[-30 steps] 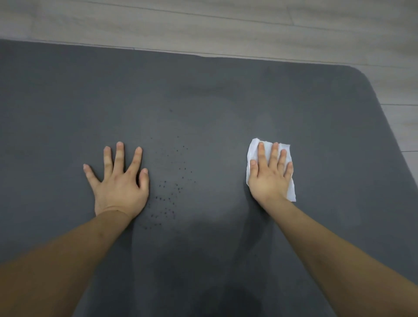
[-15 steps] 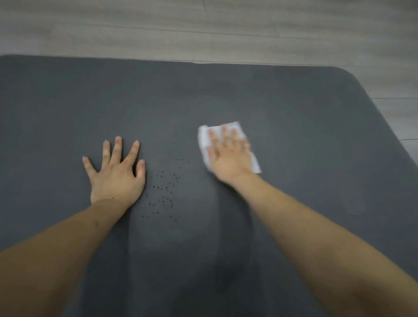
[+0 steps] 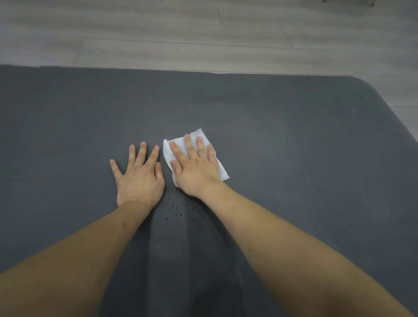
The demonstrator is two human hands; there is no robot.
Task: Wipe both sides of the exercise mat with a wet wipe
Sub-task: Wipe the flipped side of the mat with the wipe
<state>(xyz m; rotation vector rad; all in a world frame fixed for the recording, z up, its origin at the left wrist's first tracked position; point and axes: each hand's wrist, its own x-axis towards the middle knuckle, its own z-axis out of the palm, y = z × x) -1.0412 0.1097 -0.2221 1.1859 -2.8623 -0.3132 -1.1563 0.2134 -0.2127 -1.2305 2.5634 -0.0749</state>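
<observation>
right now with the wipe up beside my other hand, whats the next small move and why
Probably draw the right hand, pressing the wet wipe flat, back toward you over the dark specks just below it. They lie on the grey mat between your wrists, not under the wipe. The left hand rests flat beside it, bracing the mat, so it can stay there.

A pale grey wood-look floor [image 3: 158, 34] runs across the far side of the room and down the right edge. Its planks lie lengthwise, left to right, with thin dark seams [image 3: 181, 43] between them and one short cross seam. At the very top right, two small dark marks [image 3: 348, 1] sit on the floor, too small to tell what they are.
</observation>
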